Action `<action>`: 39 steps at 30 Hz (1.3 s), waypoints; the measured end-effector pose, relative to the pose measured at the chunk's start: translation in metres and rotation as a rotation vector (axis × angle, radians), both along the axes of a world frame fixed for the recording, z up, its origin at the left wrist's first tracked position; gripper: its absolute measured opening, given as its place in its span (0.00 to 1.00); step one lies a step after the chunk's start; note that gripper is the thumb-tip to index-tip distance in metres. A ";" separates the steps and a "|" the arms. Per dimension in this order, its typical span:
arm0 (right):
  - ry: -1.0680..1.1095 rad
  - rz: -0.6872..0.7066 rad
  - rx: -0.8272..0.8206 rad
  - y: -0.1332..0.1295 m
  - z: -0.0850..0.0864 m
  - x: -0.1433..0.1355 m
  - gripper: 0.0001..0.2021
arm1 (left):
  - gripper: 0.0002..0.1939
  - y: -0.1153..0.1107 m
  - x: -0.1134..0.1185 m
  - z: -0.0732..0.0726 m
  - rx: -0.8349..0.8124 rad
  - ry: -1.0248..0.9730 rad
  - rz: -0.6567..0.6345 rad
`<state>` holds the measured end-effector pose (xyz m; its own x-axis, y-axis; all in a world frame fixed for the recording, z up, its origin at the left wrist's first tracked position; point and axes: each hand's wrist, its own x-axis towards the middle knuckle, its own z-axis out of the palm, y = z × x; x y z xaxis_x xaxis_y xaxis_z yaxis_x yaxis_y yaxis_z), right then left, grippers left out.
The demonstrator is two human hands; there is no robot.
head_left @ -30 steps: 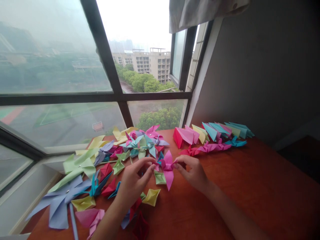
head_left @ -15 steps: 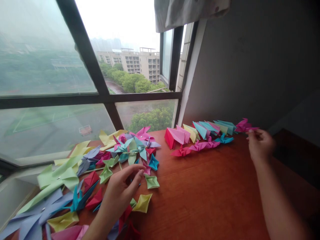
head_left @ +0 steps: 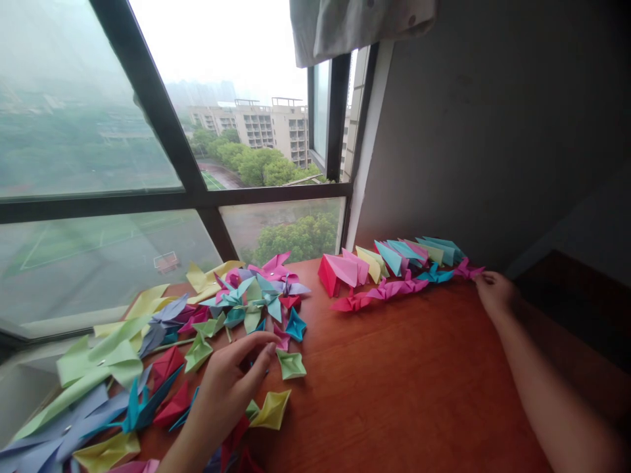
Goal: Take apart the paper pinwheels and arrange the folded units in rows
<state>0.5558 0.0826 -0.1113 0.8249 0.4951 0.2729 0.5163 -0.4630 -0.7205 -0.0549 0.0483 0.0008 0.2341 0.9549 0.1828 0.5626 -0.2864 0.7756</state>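
My right hand (head_left: 495, 291) pinches the tip of a magenta paper crane (head_left: 466, 268). This crane rests at the right end of a row of folded cranes, beside a blue crane (head_left: 436, 273). My left hand (head_left: 236, 378) hovers over the origami pile on the left, thumb and forefinger drawn close together. Its fingertips are beside a small pink folded piece (head_left: 282, 338) and a pale green paper boat (head_left: 291, 364). What lies between those fingertips, if anything, is hidden.
Paper planes (head_left: 389, 257) stand in a line behind the cranes on the brown table (head_left: 389, 381). Paper pinwheels (head_left: 101, 361), a yellow paper boat (head_left: 271, 410) and other folded pieces crowd the left. A dark-framed window (head_left: 192, 197) and a grey wall (head_left: 473, 131) border the table.
My right hand has brought the magenta crane down and nearer, from beside the planes to the end of the crane row. My left hand stays over the pile. The view has shifted slightly.
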 end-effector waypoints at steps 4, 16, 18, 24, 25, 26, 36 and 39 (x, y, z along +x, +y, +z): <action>-0.018 0.010 -0.013 0.005 -0.001 0.001 0.08 | 0.14 0.001 -0.001 -0.003 -0.013 0.023 -0.014; -0.025 0.047 -0.021 0.004 0.009 -0.014 0.05 | 0.15 0.002 -0.004 -0.007 -0.029 0.037 -0.035; -0.029 0.053 -0.018 0.004 0.010 -0.016 0.04 | 0.14 0.002 -0.005 -0.008 -0.026 0.031 -0.047; -0.032 0.072 -0.031 0.005 0.010 -0.018 0.04 | 0.14 0.003 -0.005 -0.006 -0.034 0.003 -0.053; -0.032 0.074 -0.032 0.005 0.010 -0.018 0.05 | 0.14 0.002 -0.004 -0.005 -0.038 0.003 -0.044; -0.033 0.076 -0.032 0.005 0.010 -0.018 0.05 | 0.14 0.002 -0.003 -0.004 -0.040 0.002 -0.036; -0.068 0.052 0.017 0.004 0.009 -0.021 0.11 | 0.14 0.000 -0.001 0.001 -0.038 -0.008 -0.002; -0.114 -0.004 0.067 -0.002 0.010 -0.025 0.15 | 0.14 0.000 -0.001 0.000 -0.045 -0.006 -0.014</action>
<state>0.5303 0.0806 -0.1017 0.7887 0.4694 0.3970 0.5946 -0.4184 -0.6866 -0.0560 0.0488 0.0009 0.2469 0.9587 0.1408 0.5540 -0.2589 0.7912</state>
